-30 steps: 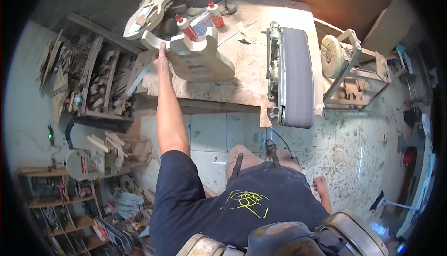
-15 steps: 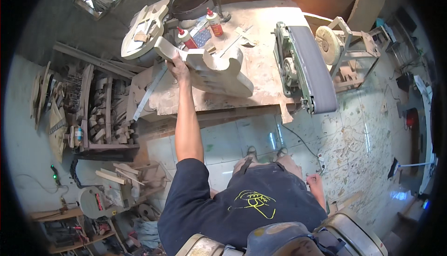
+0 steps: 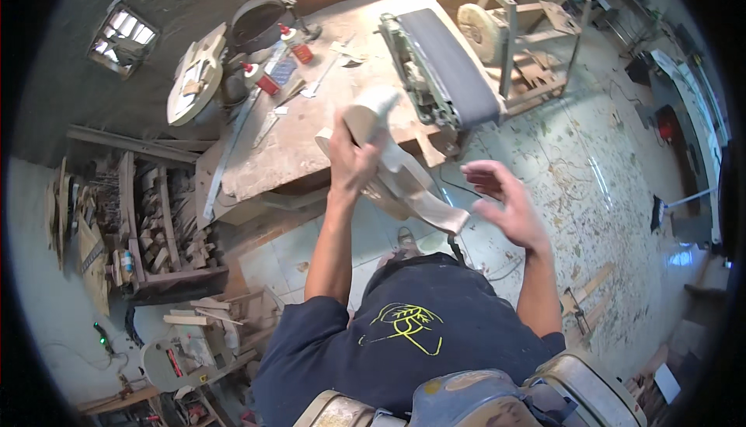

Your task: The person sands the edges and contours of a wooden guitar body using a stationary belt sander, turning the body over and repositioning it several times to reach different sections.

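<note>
My left hand [image 3: 352, 161] is closed around one end of a pale, unfinished wooden guitar body [image 3: 408, 184]. The piece is tilted in the air in front of me, off the near edge of the workbench [image 3: 284, 151], and its upper end is smeared by motion. To its right, my right hand [image 3: 509, 208] is raised with the fingers apart, close to the lower end of the wood but not touching it. A belt sander [image 3: 451, 62] with a grey belt stands on the bench just beyond the guitar body.
Two white and red glue bottles [image 3: 260, 79] stand on the bench near a metal ruler [image 3: 231, 147]. Another guitar body [image 3: 196, 77] is at the far left. A wooden rack of offcuts [image 3: 167, 225] is on the left, and a cable [image 3: 458, 186] trails across the floor.
My left hand has brought the guitar body off the bench, toward me and to the right, turning it. My right hand has come up from my side and opened. The view has shifted right.
</note>
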### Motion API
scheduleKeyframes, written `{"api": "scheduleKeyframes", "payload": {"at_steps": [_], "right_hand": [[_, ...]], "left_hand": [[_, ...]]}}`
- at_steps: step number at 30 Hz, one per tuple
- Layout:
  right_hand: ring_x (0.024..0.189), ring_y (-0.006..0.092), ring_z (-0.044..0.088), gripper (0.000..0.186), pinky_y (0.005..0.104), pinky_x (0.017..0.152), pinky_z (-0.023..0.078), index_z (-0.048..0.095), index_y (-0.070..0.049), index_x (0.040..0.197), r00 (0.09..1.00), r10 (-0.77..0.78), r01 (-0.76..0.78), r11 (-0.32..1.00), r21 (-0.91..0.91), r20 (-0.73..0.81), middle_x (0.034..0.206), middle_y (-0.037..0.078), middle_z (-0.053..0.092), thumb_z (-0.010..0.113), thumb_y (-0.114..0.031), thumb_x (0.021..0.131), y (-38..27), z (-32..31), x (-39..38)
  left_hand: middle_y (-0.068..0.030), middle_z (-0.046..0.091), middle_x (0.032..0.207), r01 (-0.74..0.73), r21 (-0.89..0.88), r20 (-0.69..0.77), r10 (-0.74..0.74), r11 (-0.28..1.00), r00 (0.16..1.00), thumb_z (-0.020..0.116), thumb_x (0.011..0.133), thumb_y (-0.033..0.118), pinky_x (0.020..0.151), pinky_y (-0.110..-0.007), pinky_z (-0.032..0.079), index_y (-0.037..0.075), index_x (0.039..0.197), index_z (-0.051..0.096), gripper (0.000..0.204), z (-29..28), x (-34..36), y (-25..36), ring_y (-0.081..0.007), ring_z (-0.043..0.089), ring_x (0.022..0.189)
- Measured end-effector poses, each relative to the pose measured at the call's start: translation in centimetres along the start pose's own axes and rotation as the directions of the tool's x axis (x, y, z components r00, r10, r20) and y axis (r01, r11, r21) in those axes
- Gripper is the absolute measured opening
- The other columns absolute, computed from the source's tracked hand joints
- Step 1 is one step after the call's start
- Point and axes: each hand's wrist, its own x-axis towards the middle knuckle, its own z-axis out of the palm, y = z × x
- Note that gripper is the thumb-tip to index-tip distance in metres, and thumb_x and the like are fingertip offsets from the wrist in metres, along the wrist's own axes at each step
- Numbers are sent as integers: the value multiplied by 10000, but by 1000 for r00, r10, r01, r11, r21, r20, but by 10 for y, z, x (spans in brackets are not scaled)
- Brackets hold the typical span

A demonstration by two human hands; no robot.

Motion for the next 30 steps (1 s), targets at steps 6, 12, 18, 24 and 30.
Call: {"api": "scheduleKeyframes", "payload": {"at_steps": [6,12,18,24,30], "right_hand": [[1048,318,652,519,402,876,511,600,-12,1198,987,-82,134,885,-445,135,1096,182,668,780,-200,749,20,-12,-52],[1034,342,644,386,409,860,509,633,-29,1154,977,167,-211,730,-650,-130,1072,183,672,715,-156,799,46,-39,-139],[973,372,658,347,431,817,523,652,-24,1130,981,24,-156,691,-706,-194,1025,192,682,683,-105,795,64,-66,-178],[872,405,662,319,459,769,536,674,-11,1075,968,-33,-175,618,-766,-248,967,200,687,653,-21,757,43,-68,-164],[868,394,669,307,466,760,535,679,-23,1071,958,-40,-225,507,-832,-283,961,188,690,675,-48,765,43,-54,-140]], "left_hand": [[-183,578,1013,-502,55,336,457,863,824,813,556,312,856,-451,431,3,1197,513,772,96,-85,35,-371,565,946],[-177,554,1003,-531,-71,393,513,845,763,827,503,398,825,-456,414,-21,1196,486,879,157,-147,40,-355,546,903],[-193,544,1175,-458,-178,506,480,871,717,839,604,450,1010,-479,397,26,1283,490,874,182,-159,45,-386,521,1106],[-174,494,1290,495,120,289,-507,861,812,479,983,483,1049,-453,373,6,1282,481,563,168,-169,-118,-327,477,1226],[-227,302,1545,980,-123,510,-837,155,196,332,960,693,1156,-575,206,70,1504,313,827,188,-158,-228,-426,287,1423]]}}
